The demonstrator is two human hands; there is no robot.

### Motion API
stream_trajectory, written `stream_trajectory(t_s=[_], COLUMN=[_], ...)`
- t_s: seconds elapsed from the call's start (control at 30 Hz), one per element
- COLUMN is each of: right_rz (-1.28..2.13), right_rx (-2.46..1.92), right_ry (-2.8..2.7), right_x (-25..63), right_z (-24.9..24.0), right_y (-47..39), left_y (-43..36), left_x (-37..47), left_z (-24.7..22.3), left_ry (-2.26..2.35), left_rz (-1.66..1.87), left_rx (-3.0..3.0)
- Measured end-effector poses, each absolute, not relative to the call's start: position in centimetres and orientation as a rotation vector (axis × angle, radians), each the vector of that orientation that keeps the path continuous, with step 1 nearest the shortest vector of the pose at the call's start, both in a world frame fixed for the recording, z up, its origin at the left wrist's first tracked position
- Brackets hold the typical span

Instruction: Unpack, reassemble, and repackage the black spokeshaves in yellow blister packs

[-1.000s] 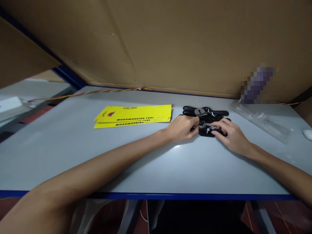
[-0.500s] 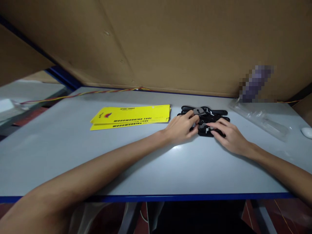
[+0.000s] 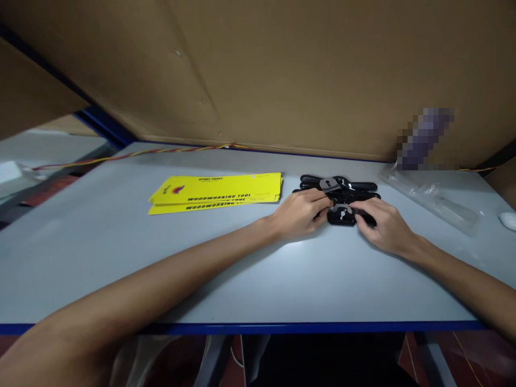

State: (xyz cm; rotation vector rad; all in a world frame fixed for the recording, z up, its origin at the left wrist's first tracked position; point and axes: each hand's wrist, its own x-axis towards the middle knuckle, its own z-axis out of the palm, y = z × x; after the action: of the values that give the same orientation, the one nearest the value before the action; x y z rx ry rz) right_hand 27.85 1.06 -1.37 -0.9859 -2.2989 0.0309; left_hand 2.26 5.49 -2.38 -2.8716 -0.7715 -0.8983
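Observation:
A black spokeshave [image 3: 341, 219] with a grey metal plate and a small silver fitting at its middle lies nearest me on the table. My left hand [image 3: 302, 214] is closed around its left handle, which the fingers mostly hide. On the right handle, my right hand [image 3: 381, 221] is closed with thumb and fingertips. Just behind are several more black spokeshaves [image 3: 365, 186], piled close together. A loose grey metal piece [image 3: 329, 184] with a keyhole-shaped slot rests on that pile, above my left fingers.
Left of the hands lie several yellow cards [image 3: 226, 188] printed "WOODWORKING TOOL". A clear plastic package [image 3: 433, 199] is at the right, near a white rounded object [image 3: 507, 219]. A red and yellow cable [image 3: 161, 152] runs along the back, below the cardboard wall [image 3: 282, 75].
My right fingers have moved from the spokeshave's middle out to its right handle, uncovering the grey plate. My left fingers have drawn down, away from the loose metal piece.

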Motion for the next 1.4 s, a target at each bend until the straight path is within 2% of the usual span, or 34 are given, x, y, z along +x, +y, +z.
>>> stream_trajectory(t_s=[0.47, 0.7, 0.8, 1.2, 1.4], right_rz=[0.168, 0.052, 0.032, 0.273, 0.302], right_rx=[-1.089, -0.968, -0.954, -1.020, -1.039], right_ry=[-2.336, -2.335, -2.383, -2.336, -2.371], right_x=[28.1, 27.9, 27.6, 27.4, 27.5], right_z=[-1.6, -1.4, -1.1, -0.9, -0.6], right_y=[1.1, 1.0, 0.8, 0.3, 0.2], left_y=[5.2, 5.8, 5.6, 4.4, 4.4], left_x=[2.3, 2.0, 2.0, 3.0, 3.0], left_z=[-2.0, -2.4, -2.1, -0.9, -0.9], left_ry=[-0.828, -0.589, -0.562, -1.169, -1.208], left_rz=[-0.713, -0.959, -0.957, -0.772, -0.823], left_rx=[-2.911, -2.829, -2.873, -3.193, -3.205])
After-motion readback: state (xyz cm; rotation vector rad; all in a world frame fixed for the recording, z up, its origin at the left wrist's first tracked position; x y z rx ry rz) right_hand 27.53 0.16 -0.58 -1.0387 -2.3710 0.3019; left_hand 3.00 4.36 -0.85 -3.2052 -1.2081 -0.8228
